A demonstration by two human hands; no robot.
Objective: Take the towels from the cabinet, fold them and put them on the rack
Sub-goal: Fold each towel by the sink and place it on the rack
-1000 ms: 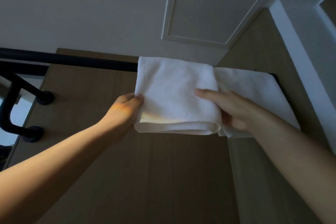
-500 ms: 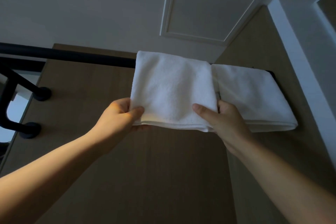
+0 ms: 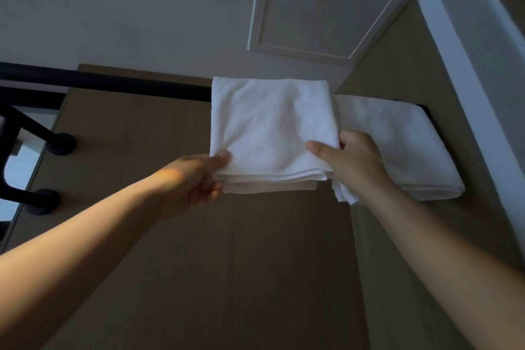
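Head view, looking up at the wall.

- Person is hanging a folded white towel point(image 3: 270, 128) over the black rack bar point(image 3: 113, 85). It is draping down the near side, just beside a second white towel point(image 3: 397, 145) already on the bar to the right. The two edges are touching or nearly so.
- Left hand point(image 3: 196, 179) is pinching the towel's lower left corner, thumb on the front face and fingers curled underneath.
- Right hand point(image 3: 352, 162) is gripping the lower right corner the same way, thumb on top and fingers wrapped behind the edge.
- The layers are showing as stacked hems along the bottom. A loose flap is hanging out below the right hand, lower than the rest.

Judgement on doing it well:
- The step in hand is squaring up the hang.
- Both corners want drawing down evenly, so the bottom hem is sitting level.
- The stray flap wants tucking back into the fold before letting go.
- Pull gently, since a hard tug could drag the whole fold off the bar.

The cloth is looking soft, thick and slightly nubbly. The black wall brackets point(image 3: 42, 202) are showing at far left.
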